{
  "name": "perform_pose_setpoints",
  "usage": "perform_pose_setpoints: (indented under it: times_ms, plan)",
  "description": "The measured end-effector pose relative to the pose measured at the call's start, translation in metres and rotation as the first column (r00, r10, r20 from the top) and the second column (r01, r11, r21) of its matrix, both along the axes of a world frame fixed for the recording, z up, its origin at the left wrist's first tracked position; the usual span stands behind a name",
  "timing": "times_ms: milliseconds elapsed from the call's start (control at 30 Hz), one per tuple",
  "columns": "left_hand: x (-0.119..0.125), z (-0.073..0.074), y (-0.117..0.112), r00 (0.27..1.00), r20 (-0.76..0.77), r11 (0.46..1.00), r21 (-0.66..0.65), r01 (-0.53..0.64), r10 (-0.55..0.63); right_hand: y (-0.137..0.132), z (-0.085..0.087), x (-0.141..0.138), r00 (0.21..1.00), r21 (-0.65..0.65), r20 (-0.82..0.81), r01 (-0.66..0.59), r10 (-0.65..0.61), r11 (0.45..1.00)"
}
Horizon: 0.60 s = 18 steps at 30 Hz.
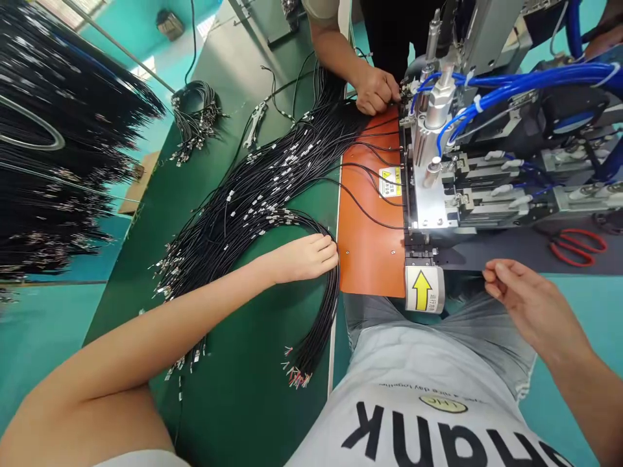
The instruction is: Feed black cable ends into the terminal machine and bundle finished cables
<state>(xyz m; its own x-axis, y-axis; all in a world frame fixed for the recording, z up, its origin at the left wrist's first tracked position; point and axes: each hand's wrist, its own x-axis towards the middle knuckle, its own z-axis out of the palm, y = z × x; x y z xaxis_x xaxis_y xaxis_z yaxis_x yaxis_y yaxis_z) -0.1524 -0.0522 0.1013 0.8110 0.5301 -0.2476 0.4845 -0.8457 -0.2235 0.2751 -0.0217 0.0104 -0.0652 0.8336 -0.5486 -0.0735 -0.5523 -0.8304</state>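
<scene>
My left hand (311,258) is closed at the bend of a bundle of black cables (321,324), whose stripped red and white wire ends hang toward the table's front. Beyond it lies a large pile of black cables (272,175) with white tags. My right hand (530,301) is raised in front of the machine, fingertips and thumb pressed together; whether anything small is between them I cannot make out. Several single cables run across the orange plate (365,253) into the edge of the machine (431,201).
A co-worker's hand (377,89) rests at the plate's far end, by the machine. Red-handled scissors (579,246) lie on the dark ledge at right. Hanging cables (58,136) fill the left side; a coiled bundle (195,120) sits at the green table's (263,389) far edge.
</scene>
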Motion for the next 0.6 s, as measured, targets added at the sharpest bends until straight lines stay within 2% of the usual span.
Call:
perform_pose_setpoints:
  times_ms: [67, 133, 233, 300, 400, 467, 533, 600]
  plan:
    - [-0.005, -0.005, 0.0, 0.998, 0.058, 1.0, 0.012, -0.02, 0.019, 0.0, 0.0, 0.003, 1.0, 0.026, 0.015, -0.006, 0.006, 1.0]
    - [-0.007, -0.013, -0.002, 0.991, 0.105, 0.996, 0.018, -0.09, 0.088, -0.002, 0.0, 0.004, 1.0, 0.041, 0.012, -0.011, 0.01, 0.999]
    - [-0.008, -0.025, -0.005, 0.979, 0.109, 0.982, 0.065, -0.18, 0.172, -0.004, 0.001, 0.003, 0.999, 0.034, 0.0, -0.036, 0.036, 0.999]
    - [-0.011, -0.028, -0.007, 0.974, 0.139, 0.978, 0.087, -0.19, 0.177, -0.005, 0.002, 0.002, 0.998, 0.029, 0.01, -0.063, 0.062, 0.998]
    - [-0.02, -0.02, -0.009, 0.977, 0.184, 0.986, 0.101, -0.13, 0.11, -0.006, 0.002, 0.001, 0.997, 0.038, 0.02, -0.072, 0.071, 0.997]
    - [-0.025, -0.011, -0.007, 0.984, 0.15, 0.989, 0.105, -0.107, 0.091, -0.006, 0.003, -0.001, 0.997, 0.054, 0.018, -0.071, 0.07, 0.996]
    - [-0.027, 0.001, -0.002, 0.98, 0.114, 0.979, 0.105, -0.176, 0.164, -0.007, 0.006, -0.003, 0.996, 0.069, 0.027, -0.089, 0.087, 0.994]
    - [-0.024, 0.016, 0.006, 0.931, 0.205, 0.934, 0.134, -0.333, 0.302, -0.01, 0.013, -0.008, 0.991, 0.089, 0.052, -0.126, 0.121, 0.988]
